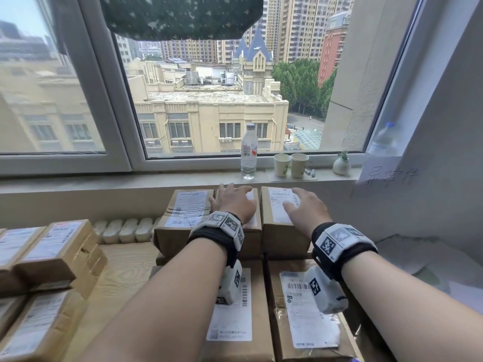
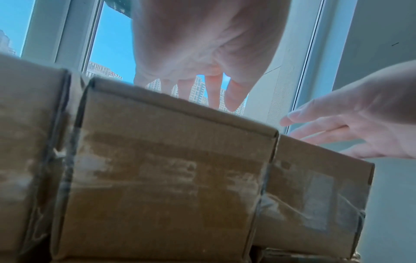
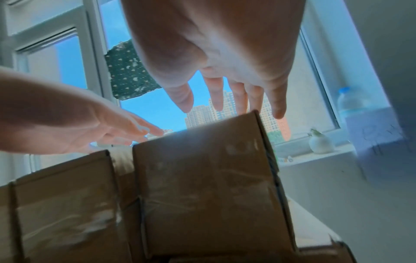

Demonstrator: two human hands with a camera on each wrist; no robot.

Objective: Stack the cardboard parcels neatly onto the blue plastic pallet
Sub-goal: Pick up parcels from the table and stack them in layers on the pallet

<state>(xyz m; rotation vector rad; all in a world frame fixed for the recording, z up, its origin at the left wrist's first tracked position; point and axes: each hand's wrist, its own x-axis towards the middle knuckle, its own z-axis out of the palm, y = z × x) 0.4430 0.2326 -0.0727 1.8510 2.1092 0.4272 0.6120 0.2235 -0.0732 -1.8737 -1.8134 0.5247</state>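
Under flat hands, 2 lengthwise parcels

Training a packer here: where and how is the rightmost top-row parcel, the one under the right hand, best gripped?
Probably by its two long side faces, coming from above. The parcel lies flat, label up, right side free; its left face nearly abuts the neighbouring parcel, so shift it right first. The right hand hovers open above.
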